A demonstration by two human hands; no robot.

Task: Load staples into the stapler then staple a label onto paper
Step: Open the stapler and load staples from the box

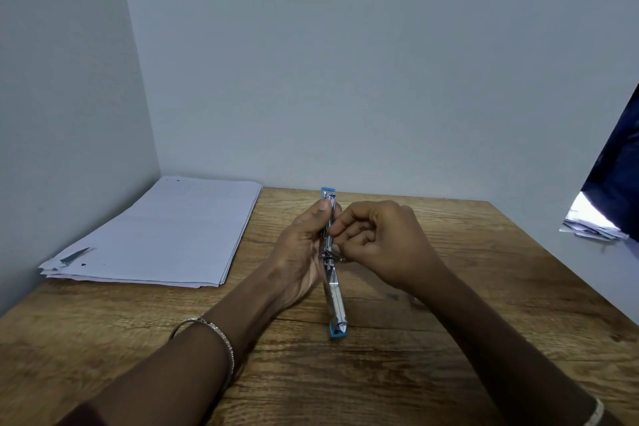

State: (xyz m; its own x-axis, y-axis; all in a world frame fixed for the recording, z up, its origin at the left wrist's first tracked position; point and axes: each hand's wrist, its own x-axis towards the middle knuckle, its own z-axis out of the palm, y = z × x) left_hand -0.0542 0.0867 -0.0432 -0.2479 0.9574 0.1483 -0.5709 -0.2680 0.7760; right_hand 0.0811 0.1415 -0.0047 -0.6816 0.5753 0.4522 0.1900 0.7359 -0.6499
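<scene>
A blue and silver stapler [334, 301] is swung fully open into one long line above the wooden table [397, 373]. My left hand [301, 252] grips its upper half, thumb along the metal channel. My right hand [377, 245] has its fingers curled and pinches at the channel near the hinge; whatever it pinches is too small to make out. A stack of white paper [166, 231] lies at the table's far left corner. On that stack's near left corner sits a small dark strip [74, 255].
Walls close the table in behind and on the left. At the right edge, dark blue cloth [619, 162] hangs over more papers [591, 225]. Bare wood lies in front of my hands and between them and the paper stack.
</scene>
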